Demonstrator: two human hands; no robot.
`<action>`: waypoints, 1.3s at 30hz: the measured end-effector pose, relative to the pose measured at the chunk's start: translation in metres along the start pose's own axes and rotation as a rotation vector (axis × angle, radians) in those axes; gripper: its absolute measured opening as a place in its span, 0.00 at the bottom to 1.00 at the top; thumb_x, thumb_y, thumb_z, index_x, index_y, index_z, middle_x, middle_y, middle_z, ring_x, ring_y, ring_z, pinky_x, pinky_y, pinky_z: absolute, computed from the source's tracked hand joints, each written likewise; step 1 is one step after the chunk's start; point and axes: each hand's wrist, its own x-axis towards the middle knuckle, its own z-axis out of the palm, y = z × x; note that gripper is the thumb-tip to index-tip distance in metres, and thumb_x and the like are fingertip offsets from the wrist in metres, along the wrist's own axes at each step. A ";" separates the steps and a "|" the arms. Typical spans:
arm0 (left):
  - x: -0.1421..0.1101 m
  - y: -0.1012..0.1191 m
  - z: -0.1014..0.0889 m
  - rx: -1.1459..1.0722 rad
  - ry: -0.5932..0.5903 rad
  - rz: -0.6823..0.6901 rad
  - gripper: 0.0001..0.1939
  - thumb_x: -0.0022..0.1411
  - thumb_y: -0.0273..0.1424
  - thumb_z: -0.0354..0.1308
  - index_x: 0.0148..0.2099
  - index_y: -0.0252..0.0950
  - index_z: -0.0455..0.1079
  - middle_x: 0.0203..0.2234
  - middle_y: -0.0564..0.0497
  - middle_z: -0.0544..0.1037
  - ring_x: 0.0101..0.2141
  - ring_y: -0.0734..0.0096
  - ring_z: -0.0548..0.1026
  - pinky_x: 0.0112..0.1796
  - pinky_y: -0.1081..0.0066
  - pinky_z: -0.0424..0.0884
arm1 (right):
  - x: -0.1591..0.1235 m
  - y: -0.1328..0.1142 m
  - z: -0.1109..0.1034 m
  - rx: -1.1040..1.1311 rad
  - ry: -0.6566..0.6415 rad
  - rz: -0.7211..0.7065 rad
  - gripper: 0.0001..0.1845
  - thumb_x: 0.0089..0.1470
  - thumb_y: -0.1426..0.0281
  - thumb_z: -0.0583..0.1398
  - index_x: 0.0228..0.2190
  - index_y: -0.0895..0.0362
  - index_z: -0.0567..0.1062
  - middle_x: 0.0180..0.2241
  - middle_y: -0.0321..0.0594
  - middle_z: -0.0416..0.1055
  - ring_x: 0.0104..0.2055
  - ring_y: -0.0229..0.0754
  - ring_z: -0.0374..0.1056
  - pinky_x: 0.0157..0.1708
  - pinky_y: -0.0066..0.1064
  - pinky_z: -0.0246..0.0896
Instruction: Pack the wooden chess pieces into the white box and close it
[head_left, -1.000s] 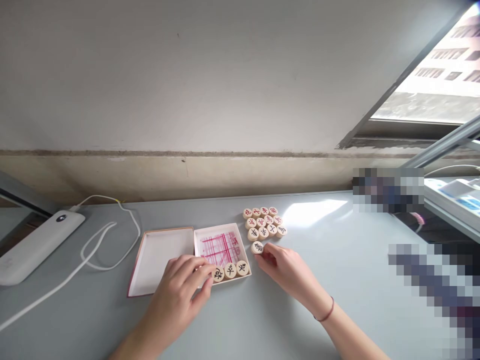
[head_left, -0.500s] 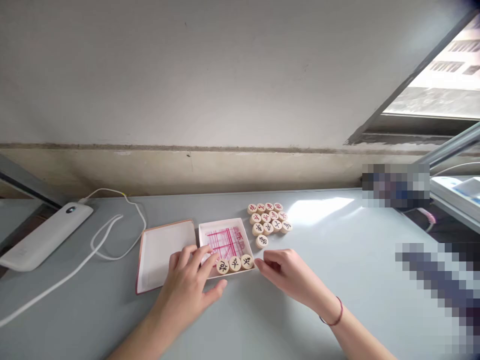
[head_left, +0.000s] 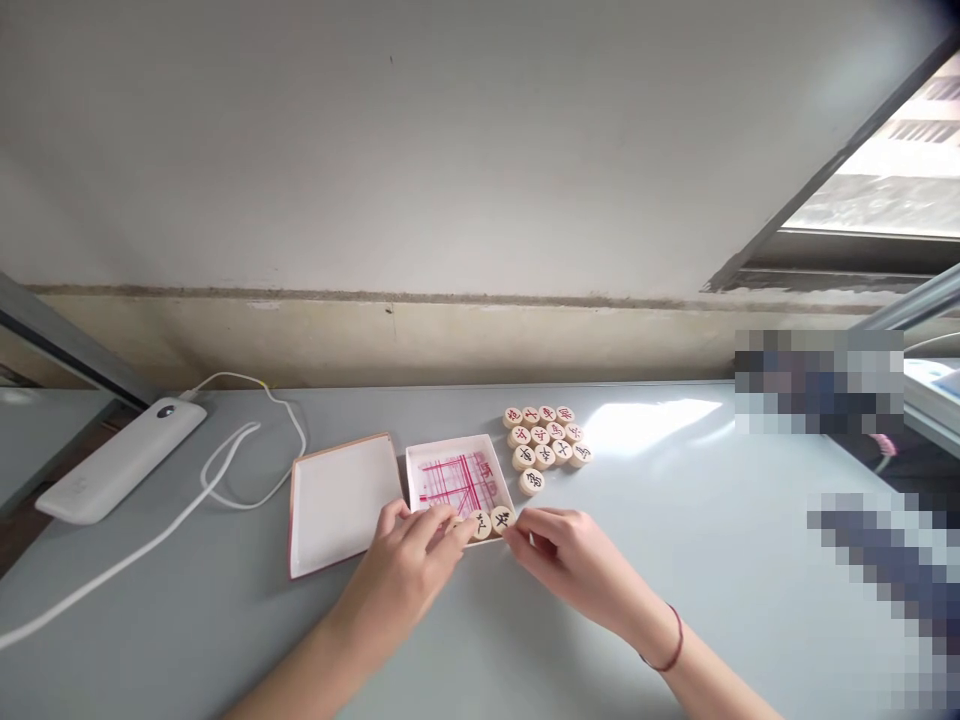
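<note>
A shallow open box (head_left: pixel 412 465) holds a folded sheet with pink-red grid lines (head_left: pixel 459 480) and a front row of round wooden Chinese chess pieces (head_left: pixel 502 520) with black characters. My left hand (head_left: pixel 405 565) reaches over the box's front left, its thumb and fingers closed around the leftmost piece of that row, which they mostly cover. At the front right corner, my right hand (head_left: pixel 566 550) is closed, its fingertips touching the corner beside the rightmost piece; what lies between them is hidden. More pieces, red and black, stand in rows (head_left: pixel 546 435) behind the right hand.
Left of the box lies its lid (head_left: pixel 345 500), inside facing up. A white power bank (head_left: pixel 120 460) with a white cable (head_left: pixel 180 520) rests farther left. The wall (head_left: pixel 375 340) borders the table's back edge. Blurred-out items (head_left: pixel 817 380) are at the right.
My left hand has moved right, its spread fingers closing over the leftmost piece in the box. My right hand's fingertips have come onto the box corner. The view has shifted slightly.
</note>
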 end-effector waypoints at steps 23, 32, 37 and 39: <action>-0.001 0.016 -0.013 -0.552 0.182 0.050 0.11 0.68 0.30 0.51 0.51 0.38 0.66 0.40 0.48 0.73 0.42 0.75 0.75 0.44 0.78 0.71 | -0.004 -0.023 -0.009 0.530 -0.191 -0.030 0.08 0.57 0.67 0.55 0.33 0.58 0.71 0.27 0.35 0.67 0.24 0.32 0.56 0.24 0.23 0.53; -0.001 0.004 -0.005 -0.718 0.171 -0.368 0.04 0.64 0.30 0.56 0.42 0.42 0.70 0.42 0.49 0.74 0.37 0.73 0.77 0.34 0.77 0.76 | 0.002 0.049 -0.059 0.193 -0.028 0.338 0.18 0.58 0.58 0.53 0.24 0.56 0.69 0.21 0.34 0.63 0.22 0.34 0.53 0.20 0.26 0.49; -0.005 0.004 -0.001 -0.711 0.097 -0.350 0.09 0.65 0.32 0.54 0.48 0.43 0.68 0.44 0.50 0.76 0.37 0.73 0.77 0.36 0.75 0.77 | 0.004 0.054 -0.052 0.137 -0.025 0.348 0.22 0.58 0.54 0.53 0.21 0.56 0.65 0.18 0.31 0.55 0.20 0.33 0.47 0.17 0.26 0.42; -0.006 0.006 -0.002 -0.615 0.103 -0.275 0.13 0.65 0.33 0.55 0.53 0.43 0.65 0.42 0.51 0.77 0.35 0.73 0.77 0.37 0.74 0.77 | 0.005 0.049 -0.048 0.083 0.046 0.349 0.23 0.58 0.54 0.53 0.19 0.56 0.61 0.17 0.29 0.51 0.20 0.33 0.44 0.18 0.26 0.40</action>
